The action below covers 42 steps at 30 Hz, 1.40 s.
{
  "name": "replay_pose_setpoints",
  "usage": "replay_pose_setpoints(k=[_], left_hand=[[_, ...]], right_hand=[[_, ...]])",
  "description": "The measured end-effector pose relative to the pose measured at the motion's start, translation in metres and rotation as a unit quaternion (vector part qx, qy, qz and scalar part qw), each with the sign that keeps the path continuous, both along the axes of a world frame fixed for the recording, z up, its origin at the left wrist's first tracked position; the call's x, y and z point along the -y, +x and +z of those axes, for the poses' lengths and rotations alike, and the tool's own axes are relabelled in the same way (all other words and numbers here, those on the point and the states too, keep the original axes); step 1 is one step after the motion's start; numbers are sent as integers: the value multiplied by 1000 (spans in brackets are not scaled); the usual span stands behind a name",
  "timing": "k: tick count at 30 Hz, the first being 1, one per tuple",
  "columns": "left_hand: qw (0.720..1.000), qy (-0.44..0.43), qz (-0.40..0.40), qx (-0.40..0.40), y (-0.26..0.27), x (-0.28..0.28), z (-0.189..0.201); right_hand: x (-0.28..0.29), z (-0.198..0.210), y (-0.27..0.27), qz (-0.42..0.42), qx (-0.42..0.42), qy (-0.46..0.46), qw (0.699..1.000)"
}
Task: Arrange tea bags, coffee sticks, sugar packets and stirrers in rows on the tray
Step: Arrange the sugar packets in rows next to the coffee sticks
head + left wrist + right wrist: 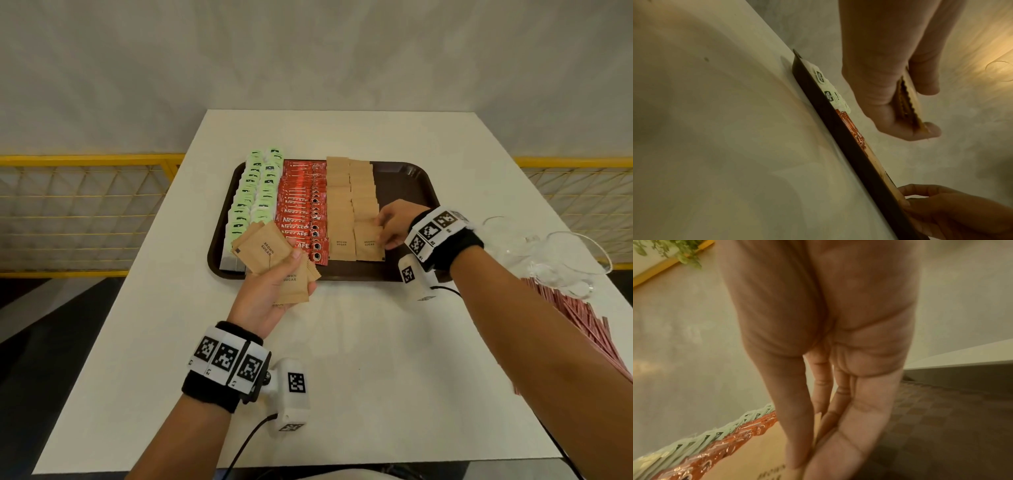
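Head view: "BROWN SUGAR" packets (369,242), "NESCAFE" sticks (297,226).

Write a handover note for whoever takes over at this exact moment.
Left hand holds a spare stack of sugar packets above the tray's near edge.
Right hand pinches one packet at the near end of the second sugar row.
Done: tea bags, coffee sticks, first sugar row.
Left: the remaining sugar, then the stirrers, lying on the table at right. Tray's right part is bare.
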<state>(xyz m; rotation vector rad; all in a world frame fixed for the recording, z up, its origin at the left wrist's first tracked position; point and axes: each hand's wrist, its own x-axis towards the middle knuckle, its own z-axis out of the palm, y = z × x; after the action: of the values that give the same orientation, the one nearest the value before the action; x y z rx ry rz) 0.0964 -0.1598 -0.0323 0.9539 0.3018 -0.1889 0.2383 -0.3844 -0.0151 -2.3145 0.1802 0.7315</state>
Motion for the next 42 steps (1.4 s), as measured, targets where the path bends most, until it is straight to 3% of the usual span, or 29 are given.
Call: replay_pose_setpoints(k=[6, 10, 12, 16, 18, 21, 25, 33, 42], left_hand=[[1000, 2, -13, -11, 1, 4, 0], [999, 2, -33, -15, 3, 8, 3], [999, 0, -42, -17, 4, 11, 5], [998, -2, -67, -4, 6, 16, 10], [997, -19, -80, -3, 6, 18, 13], [994, -52, -91, -10, 6, 14, 13], [992, -90, -85, -11, 2, 9, 10], [995, 2, -86, 48, 0, 13, 11], [996, 24, -60, 62, 1, 14, 11]], right_hand=[[-3, 2, -1, 3, 21, -44, 999], [-7, 16, -10, -36, 138, -26, 989], [-17, 32, -25, 14, 172, 19, 985], [-51, 50, -69, 157, 81, 121, 977], [-64, 42, -86, 182, 62, 150, 970], [-69, 29, -97, 142, 52, 235, 960], [-63, 28, -100, 89, 57, 282, 954], [-47, 20, -100, 7, 88, 355, 931], [-39, 25, -102, 53, 59, 384, 920]])
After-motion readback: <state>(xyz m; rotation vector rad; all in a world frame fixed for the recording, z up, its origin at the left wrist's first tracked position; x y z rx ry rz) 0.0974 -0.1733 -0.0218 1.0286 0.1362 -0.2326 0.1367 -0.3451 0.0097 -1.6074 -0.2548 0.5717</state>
